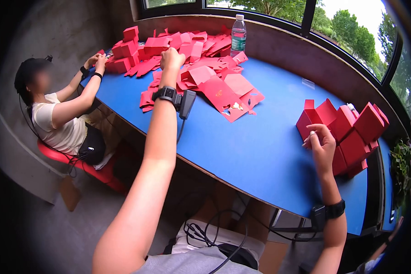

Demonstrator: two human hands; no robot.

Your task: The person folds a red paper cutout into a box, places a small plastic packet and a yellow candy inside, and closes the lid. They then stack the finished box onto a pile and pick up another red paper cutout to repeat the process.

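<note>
My left hand [172,59] reaches out over a heap of red cardboard pieces [221,93], some flat and some part-folded. Its fingers look curled in, but whatever they may hold is hidden behind the hand. My right hand [322,144] hovers at the near left side of a stack of folded red boxes [354,146]. Its fingers are bent and apart, with nothing seen between them. I cannot tell whether it touches the nearest box. Both wrists wear black straps with small devices and cables.
A water bottle [238,36] stands behind the heap on the blue table [242,150]. At the left, a seated person [61,107] handles a small red piece beside more folded red boxes [125,48]. Black cables [214,228] hang over my lap. Windows line the far side.
</note>
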